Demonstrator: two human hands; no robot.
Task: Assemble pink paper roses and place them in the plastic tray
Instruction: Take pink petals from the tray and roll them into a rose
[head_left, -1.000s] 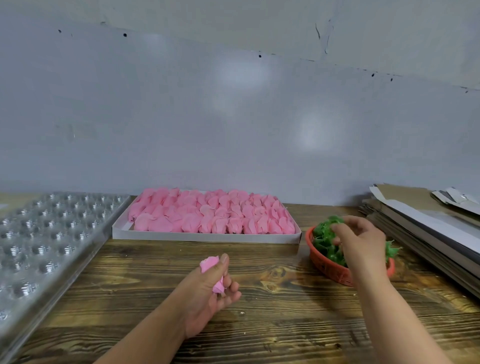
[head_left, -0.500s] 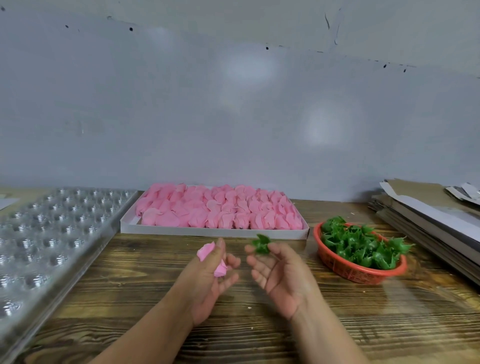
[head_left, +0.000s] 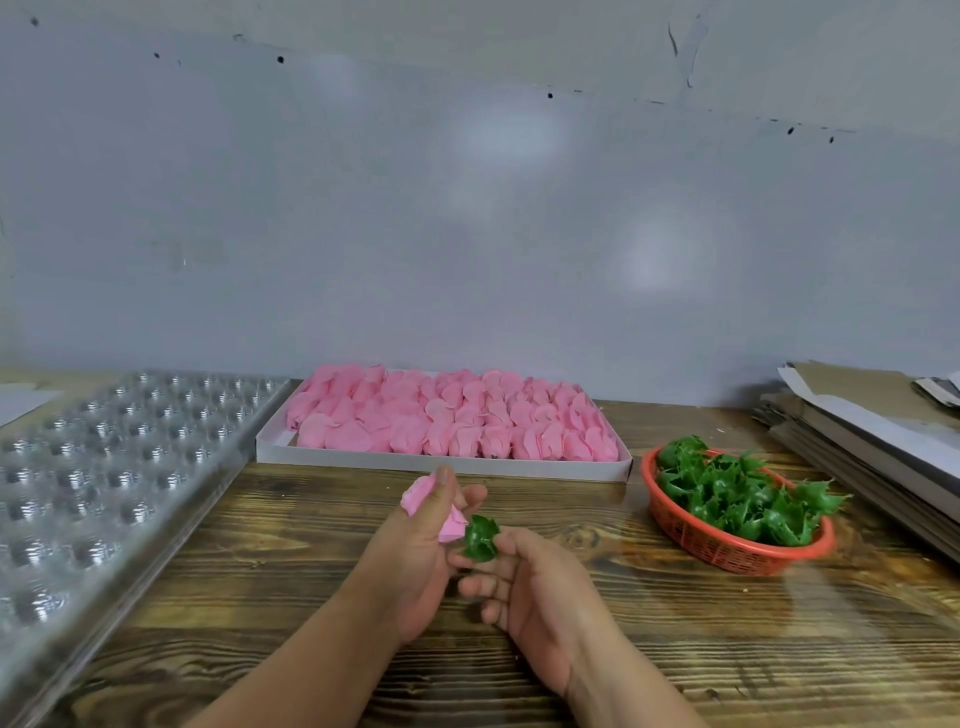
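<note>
A pale grey wall (head_left: 467, 208) fills the back, and below it runs a dark-grained wooden table (head_left: 675, 649). Centre stage, both hands meet just above the tabletop. The left hand (head_left: 415, 561) grips a pink paper rose (head_left: 423, 499), thumb pressed along the top of the bloom, fingers curled beneath it. The right hand (head_left: 540, 597) pinches a green leaf piece (head_left: 480, 538) at its fingertips, and that green piece sits right against the lower end of the rose, touching it.

Off to the left lies the clear plastic tray (head_left: 104, 467), row upon row of round dimples catching the light; whether any dimple holds a rose I cannot tell. At the back, against the wall, a shallow white box (head_left: 441, 462) is packed with pink petals (head_left: 452, 415) in overlapping rows. To the right of it sits a red mesh basket (head_left: 727, 545) heaped with more green leaf pieces (head_left: 743, 493). At the far right edge, a stack of flat cardboard sheets (head_left: 872, 431) leans across the table.
</note>
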